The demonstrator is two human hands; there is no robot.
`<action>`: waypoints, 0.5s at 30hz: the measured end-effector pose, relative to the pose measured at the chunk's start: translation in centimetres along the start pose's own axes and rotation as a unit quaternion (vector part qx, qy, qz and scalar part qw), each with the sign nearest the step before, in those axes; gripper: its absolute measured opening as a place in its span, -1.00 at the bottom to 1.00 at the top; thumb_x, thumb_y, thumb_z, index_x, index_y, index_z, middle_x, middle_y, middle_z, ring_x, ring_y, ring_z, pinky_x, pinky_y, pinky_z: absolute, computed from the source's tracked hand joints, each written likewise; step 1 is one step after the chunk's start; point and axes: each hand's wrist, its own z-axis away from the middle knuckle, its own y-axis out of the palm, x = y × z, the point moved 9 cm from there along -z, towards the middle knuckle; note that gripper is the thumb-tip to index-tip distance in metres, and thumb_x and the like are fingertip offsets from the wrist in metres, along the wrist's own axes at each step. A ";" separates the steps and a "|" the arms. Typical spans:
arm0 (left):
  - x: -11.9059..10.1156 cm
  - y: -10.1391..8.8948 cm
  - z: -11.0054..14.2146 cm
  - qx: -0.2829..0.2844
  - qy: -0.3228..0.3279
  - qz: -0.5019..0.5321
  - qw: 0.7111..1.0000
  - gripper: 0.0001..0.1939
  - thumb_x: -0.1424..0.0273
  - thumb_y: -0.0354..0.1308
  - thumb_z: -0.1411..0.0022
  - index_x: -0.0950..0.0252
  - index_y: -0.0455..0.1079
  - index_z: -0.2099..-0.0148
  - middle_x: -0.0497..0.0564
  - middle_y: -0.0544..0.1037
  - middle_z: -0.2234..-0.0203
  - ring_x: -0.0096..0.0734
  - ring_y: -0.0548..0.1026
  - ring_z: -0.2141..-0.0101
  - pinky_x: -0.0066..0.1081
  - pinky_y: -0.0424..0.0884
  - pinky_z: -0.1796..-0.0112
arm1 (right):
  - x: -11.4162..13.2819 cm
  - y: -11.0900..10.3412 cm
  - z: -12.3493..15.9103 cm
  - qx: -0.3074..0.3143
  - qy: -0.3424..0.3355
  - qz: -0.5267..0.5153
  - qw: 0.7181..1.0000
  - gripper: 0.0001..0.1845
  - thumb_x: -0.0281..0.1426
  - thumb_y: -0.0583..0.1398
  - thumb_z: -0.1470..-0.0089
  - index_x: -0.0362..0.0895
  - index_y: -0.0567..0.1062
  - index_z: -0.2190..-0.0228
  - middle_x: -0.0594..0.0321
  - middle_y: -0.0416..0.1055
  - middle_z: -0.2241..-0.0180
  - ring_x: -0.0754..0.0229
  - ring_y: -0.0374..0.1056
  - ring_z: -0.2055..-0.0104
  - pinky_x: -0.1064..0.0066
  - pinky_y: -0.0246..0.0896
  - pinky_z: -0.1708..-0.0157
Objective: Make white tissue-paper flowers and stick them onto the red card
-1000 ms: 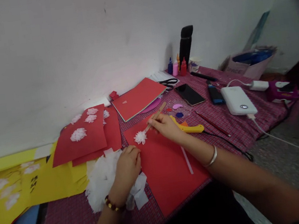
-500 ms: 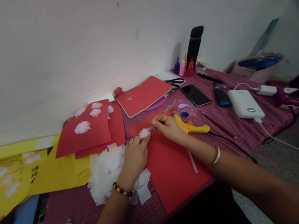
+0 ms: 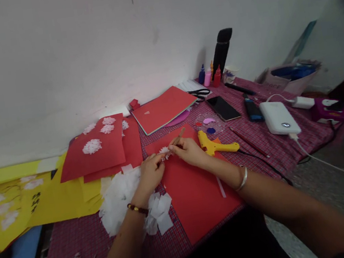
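My right hand (image 3: 189, 151) pinches a thin wooden stick (image 3: 177, 139) whose lower end meets a small white tissue flower (image 3: 164, 151). The fingertips of my left hand (image 3: 150, 174) are pinched on that flower, over the far end of a red paper sheet (image 3: 193, 190) lying in front of me. A heap of white tissue pieces (image 3: 121, 200) lies under my left wrist.
Red sheets with white flowers (image 3: 98, 150) and yellow sheets (image 3: 25, 201) lie to the left. A yellow glue gun (image 3: 214, 145), paint palette (image 3: 208, 123), phone (image 3: 223, 107), power bank (image 3: 279, 117), scissors (image 3: 201, 94), paint bottles (image 3: 211, 76) and a black flask (image 3: 223, 49) are at right.
My left hand moved from the tissue heap up to the white flower and pinched it. The stick in my right hand shifted slightly with the flower.
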 end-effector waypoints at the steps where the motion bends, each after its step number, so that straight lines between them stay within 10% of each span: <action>1: 0.0 0.0 0.0 0.000 -0.002 0.000 1.000 -0.60 0.58 -0.05 -0.06 0.23 0.39 0.07 -0.02 0.46 0.39 -0.36 0.39 0.31 -0.40 0.27 0.29 | 0.0 0.2 0.0 0.006 0.001 0.004 1.000 -0.81 -0.39 0.08 -0.08 -0.18 0.47 0.44 0.21 0.47 0.45 0.24 0.35 0.41 0.45 0.19 0.38; 15: 0.1 -0.2 0.0 -0.018 -0.005 -0.012 1.000 -0.76 0.57 -0.03 -0.03 0.28 0.35 0.25 -0.04 0.42 0.48 -0.38 0.36 0.41 -0.45 0.19 0.40 | 1.5 1.7 0.6 0.054 -0.082 0.094 0.991 -0.79 -0.42 0.06 -0.12 -0.15 0.51 0.34 0.13 0.48 0.28 0.18 0.39 0.23 0.38 0.20 0.22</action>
